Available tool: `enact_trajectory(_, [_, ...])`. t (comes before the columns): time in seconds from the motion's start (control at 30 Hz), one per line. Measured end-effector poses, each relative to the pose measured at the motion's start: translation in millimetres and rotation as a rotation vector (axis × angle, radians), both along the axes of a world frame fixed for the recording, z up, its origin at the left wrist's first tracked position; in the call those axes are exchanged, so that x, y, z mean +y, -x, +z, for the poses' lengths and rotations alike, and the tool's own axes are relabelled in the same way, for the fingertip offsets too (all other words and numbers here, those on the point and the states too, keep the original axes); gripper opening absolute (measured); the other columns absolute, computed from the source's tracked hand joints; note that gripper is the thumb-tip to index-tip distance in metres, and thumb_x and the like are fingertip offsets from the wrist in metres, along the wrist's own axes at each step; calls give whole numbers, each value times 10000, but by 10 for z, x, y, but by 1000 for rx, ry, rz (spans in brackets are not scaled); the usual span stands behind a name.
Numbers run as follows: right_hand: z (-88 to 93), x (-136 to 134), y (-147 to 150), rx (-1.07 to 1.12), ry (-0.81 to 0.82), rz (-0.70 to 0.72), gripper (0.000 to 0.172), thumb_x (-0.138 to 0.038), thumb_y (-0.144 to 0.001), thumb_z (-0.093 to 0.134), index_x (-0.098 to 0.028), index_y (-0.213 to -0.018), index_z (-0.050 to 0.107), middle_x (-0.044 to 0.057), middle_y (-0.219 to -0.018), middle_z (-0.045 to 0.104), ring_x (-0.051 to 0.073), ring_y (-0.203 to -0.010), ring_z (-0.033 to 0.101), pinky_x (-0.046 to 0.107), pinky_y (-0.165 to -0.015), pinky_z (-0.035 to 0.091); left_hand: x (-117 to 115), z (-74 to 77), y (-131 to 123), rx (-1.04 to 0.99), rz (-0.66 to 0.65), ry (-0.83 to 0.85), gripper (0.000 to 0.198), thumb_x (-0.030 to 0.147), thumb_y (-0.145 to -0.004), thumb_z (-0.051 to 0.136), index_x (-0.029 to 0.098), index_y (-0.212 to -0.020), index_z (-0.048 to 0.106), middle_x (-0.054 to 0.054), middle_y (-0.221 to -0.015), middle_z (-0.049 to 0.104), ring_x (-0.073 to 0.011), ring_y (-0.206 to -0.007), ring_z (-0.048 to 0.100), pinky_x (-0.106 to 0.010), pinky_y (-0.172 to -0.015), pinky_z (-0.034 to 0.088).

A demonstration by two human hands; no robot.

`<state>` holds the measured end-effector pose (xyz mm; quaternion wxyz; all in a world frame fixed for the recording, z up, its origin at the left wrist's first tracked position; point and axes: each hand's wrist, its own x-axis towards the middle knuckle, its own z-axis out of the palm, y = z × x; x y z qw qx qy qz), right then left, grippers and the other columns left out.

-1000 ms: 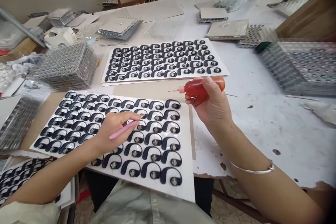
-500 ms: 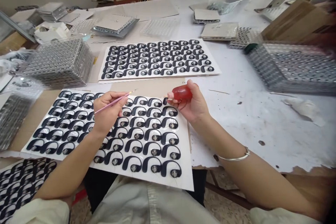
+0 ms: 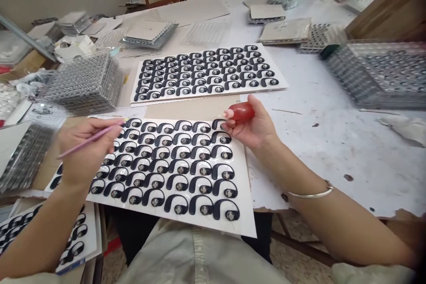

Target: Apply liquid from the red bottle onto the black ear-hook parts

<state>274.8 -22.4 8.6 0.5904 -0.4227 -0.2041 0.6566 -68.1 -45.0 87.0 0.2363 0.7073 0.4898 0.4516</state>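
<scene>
Two hands work over a white card (image 3: pixel 246 199) on a white-topped counter (image 3: pixel 336 164), seen from above. The card carries a clear blister sheet of black hook-shaped earphone parts (image 3: pixel 176 173) in rows, each with a round metal centre. The right hand (image 3: pixel 251 126) is closed around a red squeeze bottle (image 3: pixel 242 112), with the fingertips (image 3: pixel 229 126) curled under it. The bottle's long axis lies nearly level, and its pale nozzle (image 3: pixel 227 114) points to 9 o'clock, just above the nearest part at the sheet's upper right corner (image 3: pixel 218 124). The right hand is the nearer hand to that corner. The left hand (image 3: pixel 88 144), slightly blurred, pinches a slender pink stick (image 3: pixel 89 140) at the sheet's left edge, its tip toward 2 o'clock and well apart from the bottle. A silver bangle (image 3: pixel 311 195) circles the right wrist. A second card of parts (image 3: pixel 206 69) lies at 12 o'clock, and stacked clear trays (image 3: pixel 376 75) stand at 2 o'clock.
</scene>
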Motion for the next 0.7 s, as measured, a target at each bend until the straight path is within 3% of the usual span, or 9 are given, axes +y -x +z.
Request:
enact_trajectory(0.03, [29, 8, -55, -23, -31, -13, 551, -746, -708, 559, -195, -699, 579, 27, -669, 644, 90, -426, 488, 312, -505, 564, -4, -25, -89, 95, -55, -70, 237, 175, -824, 691, 287, -1033, 699, 68, -957, 734, -83, -578, 640, -163, -391, 475])
enact_trajectory(0.1, [80, 25, -167, -81, -102, -61, 545, -747, -716, 544, -205, -698, 587, 14, -682, 652, 74, -403, 453, 284, -460, 533, 23, -122, -323, 256, -304, -271, 215, 149, -800, 704, 250, -990, 703, 29, -935, 744, -146, -741, 712, -194, -497, 572])
enact_trajectory(0.17, [109, 43, -246, -129, -149, -113, 513, -725, -720, 558, -214, -688, 590, -1, -664, 647, 75, -409, 461, 290, -490, 545, 79, -256, -575, 379, -555, -460, 210, 108, -823, 647, 204, -1008, 674, -10, -939, 746, -166, -844, 724, -211, -603, 613])
enact_trajectory(0.23, [105, 56, -268, -160, -176, -136, 507, -724, -715, 564, -219, -673, 584, -6, -630, 633, 90, -429, 485, 330, -553, 571, 129, -394, -790, 443, -667, -571, 169, 92, -857, 570, 156, -992, 649, -49, -936, 746, -166, -845, 725, -203, -607, 606])
enact_trajectory(0.33, [69, 57, -195, -159, -145, -125, 555, -770, -689, 551, -216, -654, 571, 11, -608, 622, 116, -458, 511, 368, -578, 574, 144, -554, -983, 493, -677, -655, 153, 95, -903, 478, 123, -914, 628, -94, -917, 743, -157, -746, 728, -200, -547, 578])
enact_trajectory(0.53, [114, -26, 30, -170, -60, -162, 530, -724, -678, 605, -195, -665, 577, 25, -583, 599, 119, -469, 528, 253, -400, 436, 44, -679, -1030, 569, -631, -786, 151, 53, -908, 460, 79, -908, 608, -116, -923, 739, -131, -602, 685, -218, -449, 529])
enact_trajectory(0.7, [158, -133, 148, -338, -241, -291, 400, -574, -699, 663, -188, -611, 605, 15, -543, 573, 180, -514, 616, 260, -363, 395, 4, -719, -1029, 619, -634, -794, 163, 52, -902, 465, 67, -877, 625, -133, -940, 733, -126, -554, 654, -234, -418, 516])
